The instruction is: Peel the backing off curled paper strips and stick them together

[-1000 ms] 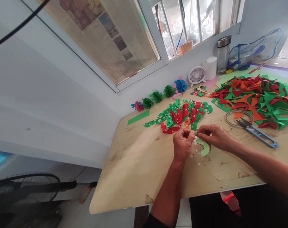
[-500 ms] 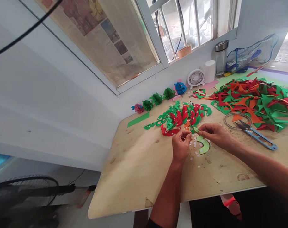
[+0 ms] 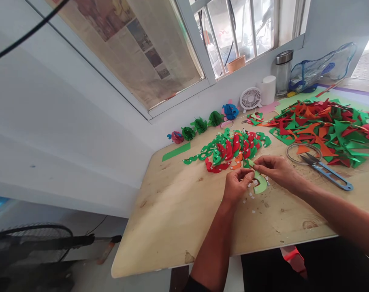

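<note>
- Head view: right hand (image 3: 277,171) pinched on light green paper strip (image 3: 251,163).
- Left hand (image 3: 236,185) just beside it, fingers curled; can't tell if closed on anything.
- Curved light green cutout (image 3: 261,186) on table (image 3: 172,207), below fingertips, white bits (image 3: 253,211) scattered around.
- Red and green cutouts (image 3: 229,148) heaped just beyond hands.
- Blue snips (image 3: 320,166) overlapping metal ring (image 3: 287,155), right side, by scrap pile (image 3: 312,132).

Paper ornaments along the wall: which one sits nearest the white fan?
The blue ornament, at the row's right end, just left of the white fan. The three green ornaments and the mostly pink ornament sit farther left.
</note>
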### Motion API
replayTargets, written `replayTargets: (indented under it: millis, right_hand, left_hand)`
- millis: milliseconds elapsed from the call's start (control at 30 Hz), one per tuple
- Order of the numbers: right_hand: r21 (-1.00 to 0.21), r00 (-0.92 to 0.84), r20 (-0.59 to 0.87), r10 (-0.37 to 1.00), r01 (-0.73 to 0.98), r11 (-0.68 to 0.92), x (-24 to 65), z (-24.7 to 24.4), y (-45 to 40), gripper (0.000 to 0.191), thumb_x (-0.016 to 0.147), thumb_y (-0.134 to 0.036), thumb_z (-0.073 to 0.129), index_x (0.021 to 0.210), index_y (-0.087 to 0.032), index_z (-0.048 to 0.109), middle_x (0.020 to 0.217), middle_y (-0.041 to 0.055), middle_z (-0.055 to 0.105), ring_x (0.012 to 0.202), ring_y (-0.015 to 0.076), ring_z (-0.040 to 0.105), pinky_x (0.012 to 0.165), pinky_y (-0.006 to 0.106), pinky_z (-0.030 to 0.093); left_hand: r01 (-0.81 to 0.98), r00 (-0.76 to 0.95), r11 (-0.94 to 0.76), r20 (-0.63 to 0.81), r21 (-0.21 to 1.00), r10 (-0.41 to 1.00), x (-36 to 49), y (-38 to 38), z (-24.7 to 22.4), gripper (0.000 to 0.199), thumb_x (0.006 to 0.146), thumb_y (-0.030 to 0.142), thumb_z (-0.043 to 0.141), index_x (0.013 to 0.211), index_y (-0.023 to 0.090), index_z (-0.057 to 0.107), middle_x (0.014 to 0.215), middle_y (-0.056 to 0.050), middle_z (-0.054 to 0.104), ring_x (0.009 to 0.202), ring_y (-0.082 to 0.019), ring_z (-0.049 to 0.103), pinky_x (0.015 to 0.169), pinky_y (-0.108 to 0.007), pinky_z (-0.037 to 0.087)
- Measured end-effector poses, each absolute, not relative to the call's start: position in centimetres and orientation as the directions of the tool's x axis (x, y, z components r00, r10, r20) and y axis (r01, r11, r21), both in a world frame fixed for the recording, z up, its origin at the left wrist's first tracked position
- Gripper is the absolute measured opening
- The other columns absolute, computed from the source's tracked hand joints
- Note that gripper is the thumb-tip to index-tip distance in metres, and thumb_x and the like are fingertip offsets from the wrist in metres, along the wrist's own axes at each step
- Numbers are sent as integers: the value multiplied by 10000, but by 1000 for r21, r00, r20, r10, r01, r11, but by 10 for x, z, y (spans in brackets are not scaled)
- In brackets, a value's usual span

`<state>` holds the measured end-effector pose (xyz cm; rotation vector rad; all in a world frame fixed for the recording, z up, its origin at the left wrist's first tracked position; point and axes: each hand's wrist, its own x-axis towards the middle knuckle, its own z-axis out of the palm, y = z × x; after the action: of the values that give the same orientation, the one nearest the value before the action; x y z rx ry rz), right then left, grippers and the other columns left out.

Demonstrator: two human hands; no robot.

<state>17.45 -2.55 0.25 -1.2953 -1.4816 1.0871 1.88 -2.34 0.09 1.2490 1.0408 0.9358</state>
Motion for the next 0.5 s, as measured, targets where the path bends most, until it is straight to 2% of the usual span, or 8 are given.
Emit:
replayTargets:
  millis: [200,367,500]
  right_hand:
    - [-961,-64,60,996,268,75,174,8,-28,307,761,-461,565,762,-168,659,655,26,637,577,147,541,527,266,409]
    - [-949,-79,92,993,295,112,173,15,-31,313,778,-461,547,747,-175,670,681,30,649,625,165,570,541,266,426]
    - [-952,-144,103,984,273,140,173,16,-31,307,782,-458,541,735,-185,673,672,37,650,642,180,579,521,265,427]
  left_hand:
    - [-44,297,181,-160,982,941,19,-24,-1,218,640,327,703,695,129,632,552,-20,631,505,-112,575,490,-207,384]
    - [-80,265,160,-134,984,955,18,-24,4,172,639,286,694,675,129,632,549,-16,637,497,-105,576,499,-206,384]
    - [-84,162,109,-94,991,982,16,-23,6,147,643,270,680,677,134,635,544,-10,632,513,-115,588,503,-210,384]
